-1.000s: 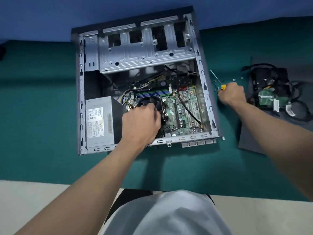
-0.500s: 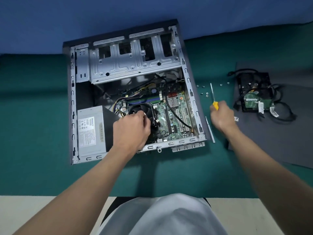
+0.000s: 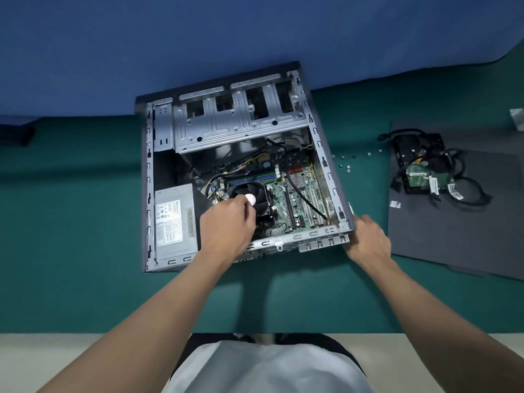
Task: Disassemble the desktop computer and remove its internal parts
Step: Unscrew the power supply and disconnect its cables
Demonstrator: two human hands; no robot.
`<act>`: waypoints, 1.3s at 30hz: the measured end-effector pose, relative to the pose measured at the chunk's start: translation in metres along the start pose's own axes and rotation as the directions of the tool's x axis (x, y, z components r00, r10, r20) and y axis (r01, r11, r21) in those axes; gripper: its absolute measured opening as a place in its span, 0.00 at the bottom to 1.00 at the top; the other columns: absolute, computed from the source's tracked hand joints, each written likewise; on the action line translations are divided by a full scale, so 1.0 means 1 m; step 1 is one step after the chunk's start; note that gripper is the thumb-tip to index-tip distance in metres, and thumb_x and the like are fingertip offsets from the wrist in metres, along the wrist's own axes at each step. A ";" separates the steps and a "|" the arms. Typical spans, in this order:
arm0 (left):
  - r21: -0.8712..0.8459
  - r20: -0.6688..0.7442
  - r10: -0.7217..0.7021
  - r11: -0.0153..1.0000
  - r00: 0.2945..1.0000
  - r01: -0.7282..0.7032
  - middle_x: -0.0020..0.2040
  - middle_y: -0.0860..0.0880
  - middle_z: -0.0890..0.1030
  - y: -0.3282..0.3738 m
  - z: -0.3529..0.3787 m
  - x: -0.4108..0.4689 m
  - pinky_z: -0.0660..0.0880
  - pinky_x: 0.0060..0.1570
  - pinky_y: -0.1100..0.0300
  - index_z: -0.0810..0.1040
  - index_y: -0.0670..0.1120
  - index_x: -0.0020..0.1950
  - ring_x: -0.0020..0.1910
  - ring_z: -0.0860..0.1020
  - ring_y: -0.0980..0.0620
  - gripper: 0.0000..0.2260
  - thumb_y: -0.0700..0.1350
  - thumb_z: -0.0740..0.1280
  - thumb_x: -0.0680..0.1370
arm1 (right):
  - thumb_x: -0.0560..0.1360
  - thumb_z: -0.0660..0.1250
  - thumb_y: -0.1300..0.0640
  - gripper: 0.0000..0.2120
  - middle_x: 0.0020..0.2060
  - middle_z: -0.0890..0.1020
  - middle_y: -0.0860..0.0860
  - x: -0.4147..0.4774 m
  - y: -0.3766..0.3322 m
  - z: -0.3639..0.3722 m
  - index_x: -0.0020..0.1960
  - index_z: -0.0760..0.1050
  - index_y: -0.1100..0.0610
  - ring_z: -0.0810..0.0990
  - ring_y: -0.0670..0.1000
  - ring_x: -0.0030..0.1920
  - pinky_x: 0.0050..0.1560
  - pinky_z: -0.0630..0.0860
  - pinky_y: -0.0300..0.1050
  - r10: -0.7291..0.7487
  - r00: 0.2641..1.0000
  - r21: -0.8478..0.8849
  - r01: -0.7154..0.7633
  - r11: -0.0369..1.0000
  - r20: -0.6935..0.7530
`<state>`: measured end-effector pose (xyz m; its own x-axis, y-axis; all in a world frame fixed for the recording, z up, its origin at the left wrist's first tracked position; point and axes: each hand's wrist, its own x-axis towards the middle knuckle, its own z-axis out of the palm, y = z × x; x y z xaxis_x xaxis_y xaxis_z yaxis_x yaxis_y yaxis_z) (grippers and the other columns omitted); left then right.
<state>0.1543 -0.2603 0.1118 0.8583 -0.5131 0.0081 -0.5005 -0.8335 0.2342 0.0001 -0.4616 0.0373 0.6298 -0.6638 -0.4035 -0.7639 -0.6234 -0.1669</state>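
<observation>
The opened computer case point(image 3: 320, 154) lay on its side on the green surface point(image 3: 71, 222), its open face up and its far end against a blue wall point(image 3: 198, 38). Inside, the motherboard point(image 3: 300, 191) filled the 4 o'clock part of the case, the grey power supply point(image 3: 174, 219) sat at 8 o'clock, and the bare metal drive cage point(image 3: 235, 129) spanned the 12 o'clock end. The black CPU fan point(image 3: 262, 205) stood on the board between the power supply and the expansion slots.

The left hand point(image 3: 226, 222) reached in from 6 o'clock and grasped the CPU fan, fingers curled over its left half with the fingertips just beside the pale hub sticker point(image 3: 251, 199). The right hand point(image 3: 368, 239) was against the case's 5 o'clock corner, its back turned up. Its fingers were hidden, so I could not tell whether it was clenched or grasping anything.

At 3 o'clock from the case, several small screws point(image 3: 347, 167) lay loose on the surface. Beyond them a hard drive point(image 3: 419, 171) with tangled black cables point(image 3: 467, 194) rested on a dark mat point(image 3: 453, 236), well apart from the case.
</observation>
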 end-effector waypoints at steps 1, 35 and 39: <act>-0.001 -0.015 0.035 0.999 0.999 -0.035 0.34 0.45 0.80 -0.006 -0.003 -0.002 0.67 0.30 0.57 0.80 0.43 0.44 0.30 0.73 0.45 0.07 0.44 0.65 0.76 | 0.68 0.70 0.68 0.12 0.43 0.74 0.55 0.000 -0.001 -0.005 0.50 0.74 0.62 0.78 0.59 0.45 0.43 0.79 0.54 0.006 1.000 -0.002 -0.006 1.000 0.002; 0.006 0.014 0.000 1.000 1.000 0.000 0.79 0.48 0.52 -0.096 0.003 0.065 0.43 0.75 0.52 0.50 0.46 0.79 0.78 0.48 0.53 0.28 0.57 0.49 0.82 | 0.73 0.56 0.67 0.12 0.50 0.79 0.66 0.108 -0.199 -0.034 0.53 0.75 0.64 0.77 0.63 0.46 0.41 0.69 0.49 -0.385 0.918 -0.252 0.397 0.882 0.099; 0.099 0.011 0.008 0.995 1.000 -0.009 0.79 0.48 0.51 -0.094 0.006 0.066 0.44 0.76 0.51 0.49 0.46 0.79 0.78 0.48 0.52 0.29 0.58 0.48 0.81 | 0.72 0.56 0.68 0.19 0.50 0.80 0.66 0.123 -0.197 -0.029 0.61 0.74 0.60 0.79 0.65 0.49 0.43 0.70 0.49 -0.448 0.884 -0.292 0.467 0.834 0.134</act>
<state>0.2569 -0.2168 0.0843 0.8530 -0.5219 -0.0009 -0.5170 -0.8451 0.1364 0.2318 -0.4326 0.0466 0.8802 -0.2521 -0.4021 -0.3020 -0.9511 -0.0649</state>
